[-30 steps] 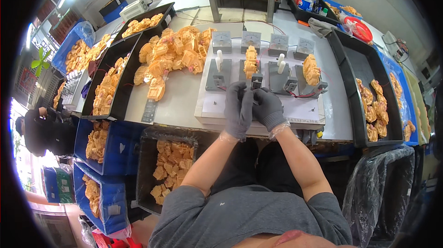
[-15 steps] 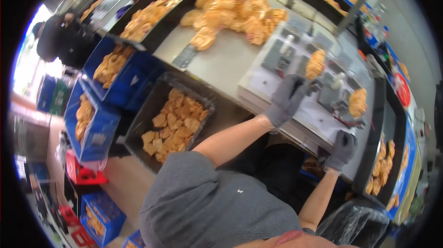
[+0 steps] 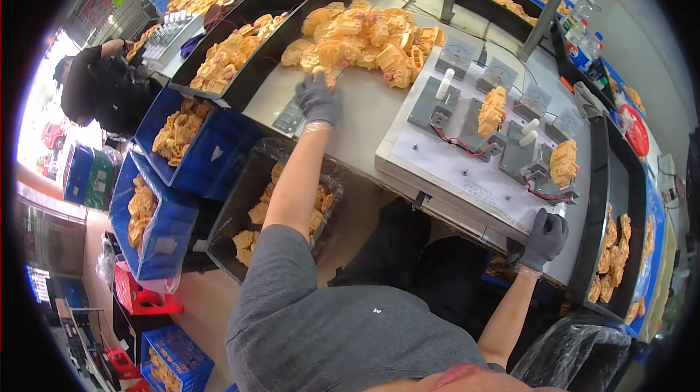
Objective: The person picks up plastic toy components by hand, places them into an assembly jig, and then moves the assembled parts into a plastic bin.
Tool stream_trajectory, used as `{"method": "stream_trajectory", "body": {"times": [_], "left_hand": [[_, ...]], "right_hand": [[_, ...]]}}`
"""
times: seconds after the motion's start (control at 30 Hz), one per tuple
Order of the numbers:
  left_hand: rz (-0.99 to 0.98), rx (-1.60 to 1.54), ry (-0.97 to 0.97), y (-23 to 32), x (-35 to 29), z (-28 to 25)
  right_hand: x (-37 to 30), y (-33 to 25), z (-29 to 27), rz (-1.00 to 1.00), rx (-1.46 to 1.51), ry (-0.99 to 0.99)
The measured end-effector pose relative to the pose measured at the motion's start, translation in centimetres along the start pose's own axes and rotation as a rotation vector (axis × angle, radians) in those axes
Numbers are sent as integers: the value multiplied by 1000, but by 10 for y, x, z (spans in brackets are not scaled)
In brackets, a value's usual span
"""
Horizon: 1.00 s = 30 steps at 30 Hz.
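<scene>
My gloved left hand (image 3: 319, 99) reaches to the near edge of a heap of tan moulded plastic parts (image 3: 364, 31). Its fingers close on one tan plastic part (image 3: 326, 80), which still touches the table. At the front right corner of a white test-fixture box (image 3: 445, 162), my gloved right hand (image 3: 545, 239) is curled closed; what lies inside its fingers is hidden. Two tan parts sit upright on the fixture's grey clamp stations, one on a middle station (image 3: 491, 111) and another on the right station (image 3: 564, 164). The left station (image 3: 434, 104) carries no part.
Black trays (image 3: 237, 45) of tan parts line the left and back; another black tray (image 3: 611, 246) stands at the right. Blue bins (image 3: 193, 144) and a plastic-lined box (image 3: 233, 213) stand left of me. A metal post (image 3: 550, 9) rises behind the fixture. Another person (image 3: 106, 93) works far left.
My left hand has left the middle station of the fixture and moved left to the heap. My right hand stays at the fixture's corner. The view has shifted slightly.
</scene>
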<state>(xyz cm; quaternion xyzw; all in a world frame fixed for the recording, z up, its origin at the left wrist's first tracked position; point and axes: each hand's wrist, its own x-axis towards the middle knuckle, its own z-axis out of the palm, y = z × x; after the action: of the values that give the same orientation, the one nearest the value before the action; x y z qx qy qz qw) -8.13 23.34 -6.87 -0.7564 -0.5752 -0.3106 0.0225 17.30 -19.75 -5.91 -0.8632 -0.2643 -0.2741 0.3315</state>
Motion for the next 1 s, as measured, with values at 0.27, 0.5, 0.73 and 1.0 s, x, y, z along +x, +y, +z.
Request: {"method": "stream_trajectory", "body": {"times": [0.27,0.5,0.73,1.0], "left_hand": [[168,-369,-92,-32,-45,-6],[73,-233,81,-15,-37,-28],[-13,-26,-210,36,-54,-25],[25,-345,-16,-31,-77,-15]], "right_hand": [[1,-1,-4,16,-11,-11],[2,-1,1,19,-14,-16],[1,5,-4,-43,-45,29],[3,-10,-3,-15,-2,80]]}}
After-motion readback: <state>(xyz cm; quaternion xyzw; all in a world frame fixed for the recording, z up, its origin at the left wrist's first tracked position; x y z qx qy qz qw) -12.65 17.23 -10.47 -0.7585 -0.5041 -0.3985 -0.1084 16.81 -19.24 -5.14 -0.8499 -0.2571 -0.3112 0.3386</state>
